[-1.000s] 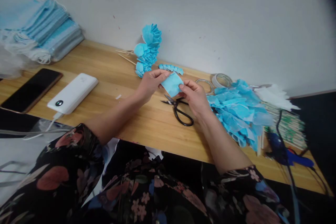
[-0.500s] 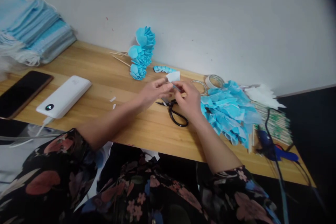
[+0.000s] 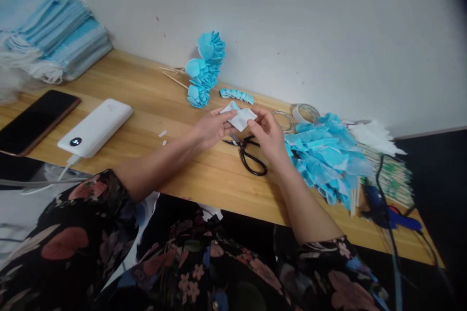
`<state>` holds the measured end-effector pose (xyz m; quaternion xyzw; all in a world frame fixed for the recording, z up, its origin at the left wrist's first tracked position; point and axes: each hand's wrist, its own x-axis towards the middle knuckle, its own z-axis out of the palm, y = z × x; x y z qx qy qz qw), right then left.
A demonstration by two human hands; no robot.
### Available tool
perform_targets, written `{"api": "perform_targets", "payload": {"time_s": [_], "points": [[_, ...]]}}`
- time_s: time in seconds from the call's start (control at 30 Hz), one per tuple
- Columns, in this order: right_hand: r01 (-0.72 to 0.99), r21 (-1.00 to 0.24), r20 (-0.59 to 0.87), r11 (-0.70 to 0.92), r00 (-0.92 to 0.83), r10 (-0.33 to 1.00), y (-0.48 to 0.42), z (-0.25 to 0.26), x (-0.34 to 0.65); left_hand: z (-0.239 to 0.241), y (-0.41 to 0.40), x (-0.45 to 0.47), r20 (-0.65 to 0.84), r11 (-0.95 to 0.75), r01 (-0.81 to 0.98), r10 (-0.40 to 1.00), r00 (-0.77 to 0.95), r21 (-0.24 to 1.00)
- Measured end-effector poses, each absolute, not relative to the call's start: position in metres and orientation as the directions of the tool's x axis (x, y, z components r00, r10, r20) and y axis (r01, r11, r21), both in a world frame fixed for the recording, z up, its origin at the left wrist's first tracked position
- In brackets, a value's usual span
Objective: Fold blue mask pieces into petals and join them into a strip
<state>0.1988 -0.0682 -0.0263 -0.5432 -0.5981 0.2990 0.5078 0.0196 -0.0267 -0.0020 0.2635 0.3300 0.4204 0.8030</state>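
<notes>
Pinching white piece [image 3: 241, 118] edges, left hand [image 3: 210, 129], right hand [image 3: 269, 136] fingers clamped; scissors [image 3: 243, 145] beneath.

Soft, even light, pretty bright on the wall [image 3: 292, 19] up top, no glare. Faint shadows under the right hand [image 3: 268, 133] mid-frame; the white piece [image 3: 241, 117] it pinches looks washed out. Upper right corner vignettes dark, edges bend fisheye-style, far-left mask stack [image 3: 54, 34] is smeary.

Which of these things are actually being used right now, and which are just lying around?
In hand: small pale fabric square, pinched between left hand and right hand; black scissors right beneath.
Lying about: white power bank, black phone, blue glue gun.
</notes>
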Motion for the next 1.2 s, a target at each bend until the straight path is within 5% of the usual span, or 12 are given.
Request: {"api": "perform_targets", "payload": {"time_s": [0.2, 0.67, 0.93, 1.2], "points": [[0.376, -0.901, 0.309, 0.216, 0.209, 0.928, -0.072, -0.027, 0.190, 0.000, -0.031, 0.021, -0.326, 0.548, -0.451, 0.815, 0.480, 0.705], [0.561, -0.757, 0.447, 0.336, 0.068, 0.892, -0.079, -0.012, 0.193, -0.006, -0.020, 0.020, -0.325, 0.511, -0.432, 0.840, 0.435, 0.743], [0.405, -0.867, 0.349, 0.290, 0.079, 0.934, -0.082, -0.008, 0.196, 0.002, -0.025, 0.016, -0.224, 0.362, -0.383, 0.906, 0.360, 0.850], [0.383, -0.898, 0.267, 0.217, 0.081, 0.960, -0.076, -0.004, 0.203, -0.007, -0.026, 0.015, -0.083, 0.164, -0.135, 0.881, 0.465, 0.977]]}}
